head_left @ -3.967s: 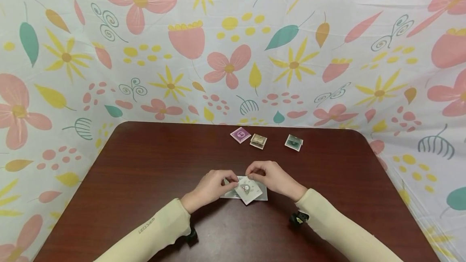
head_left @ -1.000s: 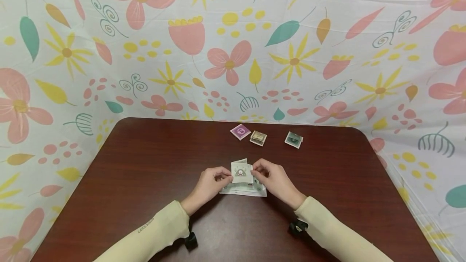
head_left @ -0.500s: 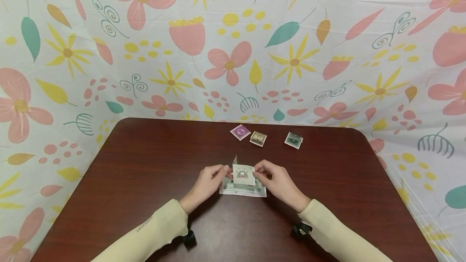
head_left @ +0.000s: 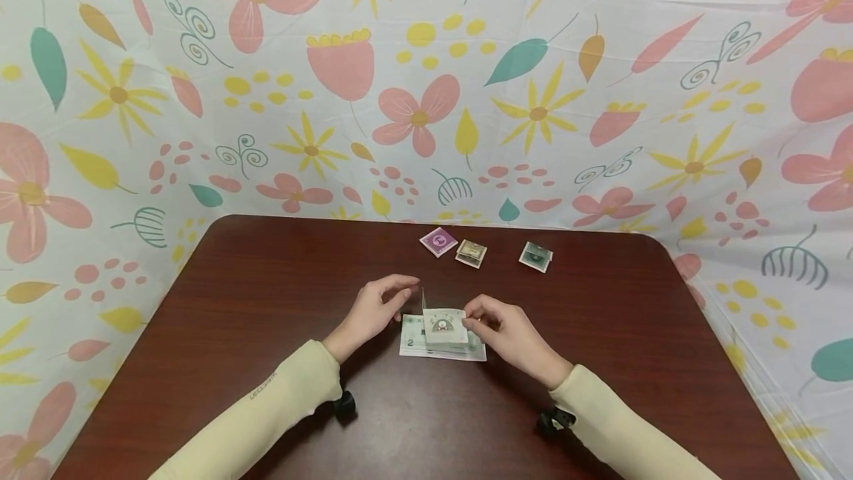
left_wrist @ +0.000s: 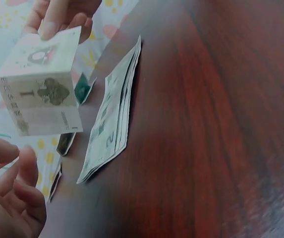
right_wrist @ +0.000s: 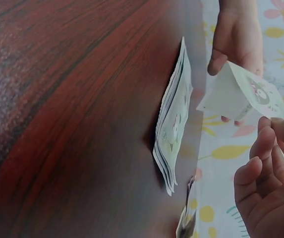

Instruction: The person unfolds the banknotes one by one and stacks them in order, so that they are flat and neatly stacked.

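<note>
A play banknote (head_left: 444, 326), folded with a crease and printed with a small cartoon figure, hangs in the air at the middle of the head view. My right hand (head_left: 509, 332) pinches its right edge between thumb and fingers. My left hand (head_left: 373, 310) is at its left with loosely bent fingers; in the left wrist view a gap shows between those fingers and the folded banknote (left_wrist: 42, 94). Below lies a stack of green-white banknotes (head_left: 413, 345), marked with a 2, on the table. The right wrist view shows the stack's layered edges (right_wrist: 166, 124).
Toward the back of the dark wood table (head_left: 280, 272) lie a folded purple note (head_left: 438, 241), a folded brown note (head_left: 471, 253) and a folded dark green note (head_left: 536, 257). A flower-patterned cloth (head_left: 420, 43) hangs behind the table.
Earlier both hands held the note, turned cornerwise, then square. My left hand has since let go and moved up and left. The note, now bent at a crease, stays in my right hand.
</note>
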The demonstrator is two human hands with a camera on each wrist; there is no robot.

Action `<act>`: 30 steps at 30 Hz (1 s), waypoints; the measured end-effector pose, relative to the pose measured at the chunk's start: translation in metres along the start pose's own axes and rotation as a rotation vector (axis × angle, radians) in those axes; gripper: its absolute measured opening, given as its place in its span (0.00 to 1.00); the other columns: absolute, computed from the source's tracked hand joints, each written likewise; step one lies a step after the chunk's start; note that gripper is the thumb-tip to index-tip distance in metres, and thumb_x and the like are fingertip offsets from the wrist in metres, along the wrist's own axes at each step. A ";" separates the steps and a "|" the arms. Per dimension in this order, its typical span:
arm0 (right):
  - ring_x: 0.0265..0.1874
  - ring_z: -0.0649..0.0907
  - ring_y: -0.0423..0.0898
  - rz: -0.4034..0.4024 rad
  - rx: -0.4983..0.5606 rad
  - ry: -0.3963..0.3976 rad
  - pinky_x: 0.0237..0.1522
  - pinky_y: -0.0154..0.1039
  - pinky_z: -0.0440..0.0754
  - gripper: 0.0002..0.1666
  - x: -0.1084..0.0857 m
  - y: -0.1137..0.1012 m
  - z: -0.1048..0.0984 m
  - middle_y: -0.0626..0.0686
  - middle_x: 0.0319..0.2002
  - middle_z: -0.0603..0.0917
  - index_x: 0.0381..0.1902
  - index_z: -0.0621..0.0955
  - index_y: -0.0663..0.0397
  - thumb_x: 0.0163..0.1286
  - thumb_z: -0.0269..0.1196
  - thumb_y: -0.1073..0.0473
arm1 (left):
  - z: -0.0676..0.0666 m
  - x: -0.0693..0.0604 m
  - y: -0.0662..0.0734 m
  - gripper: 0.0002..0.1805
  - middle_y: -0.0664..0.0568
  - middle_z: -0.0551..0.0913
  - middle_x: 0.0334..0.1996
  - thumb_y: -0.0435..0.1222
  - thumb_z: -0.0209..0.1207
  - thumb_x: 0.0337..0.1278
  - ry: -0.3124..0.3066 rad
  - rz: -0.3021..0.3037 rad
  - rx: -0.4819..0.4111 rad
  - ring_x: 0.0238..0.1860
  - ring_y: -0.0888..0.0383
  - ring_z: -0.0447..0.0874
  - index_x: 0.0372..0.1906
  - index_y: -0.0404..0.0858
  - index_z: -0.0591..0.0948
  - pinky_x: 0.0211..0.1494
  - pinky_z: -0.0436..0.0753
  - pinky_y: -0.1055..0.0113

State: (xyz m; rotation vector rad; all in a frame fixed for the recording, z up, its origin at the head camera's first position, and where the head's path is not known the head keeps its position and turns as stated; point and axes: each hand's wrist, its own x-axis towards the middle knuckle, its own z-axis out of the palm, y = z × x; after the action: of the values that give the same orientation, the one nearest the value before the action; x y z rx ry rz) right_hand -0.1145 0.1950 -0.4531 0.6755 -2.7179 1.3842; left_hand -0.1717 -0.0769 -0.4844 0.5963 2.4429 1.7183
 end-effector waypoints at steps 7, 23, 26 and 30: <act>0.28 0.78 0.38 -0.010 0.026 -0.002 0.31 0.34 0.76 0.08 0.000 0.002 -0.002 0.45 0.33 0.87 0.43 0.84 0.47 0.71 0.69 0.66 | 0.000 0.002 -0.003 0.14 0.43 0.88 0.53 0.30 0.57 0.76 -0.082 -0.003 0.014 0.24 0.48 0.83 0.59 0.36 0.85 0.31 0.81 0.68; 0.27 0.78 0.37 -0.026 0.043 0.043 0.28 0.34 0.77 0.07 -0.002 0.007 -0.006 0.46 0.32 0.87 0.41 0.83 0.49 0.71 0.69 0.66 | 0.011 0.007 0.003 0.10 0.37 0.88 0.47 0.28 0.57 0.75 -0.035 0.040 -0.098 0.25 0.40 0.83 0.53 0.29 0.84 0.33 0.84 0.61; 0.24 0.78 0.38 -0.018 0.066 0.061 0.26 0.34 0.77 0.06 -0.002 0.008 -0.008 0.49 0.30 0.86 0.41 0.83 0.51 0.71 0.68 0.67 | 0.010 0.006 0.002 0.09 0.37 0.89 0.43 0.28 0.58 0.73 0.008 0.015 -0.126 0.24 0.39 0.83 0.52 0.29 0.84 0.28 0.78 0.66; 0.21 0.78 0.42 0.026 0.084 0.085 0.22 0.35 0.77 0.06 -0.002 0.011 -0.011 0.56 0.28 0.84 0.41 0.82 0.52 0.71 0.68 0.68 | 0.008 0.003 0.001 0.10 0.37 0.89 0.40 0.29 0.60 0.72 0.040 -0.036 -0.138 0.24 0.43 0.82 0.53 0.31 0.84 0.25 0.71 0.70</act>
State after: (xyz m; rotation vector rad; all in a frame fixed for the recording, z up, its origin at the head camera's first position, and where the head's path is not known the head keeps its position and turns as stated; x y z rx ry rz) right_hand -0.1188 0.2098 -0.4550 0.5733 -2.6261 1.5047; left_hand -0.1720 -0.0682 -0.4858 0.5038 2.3207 1.8835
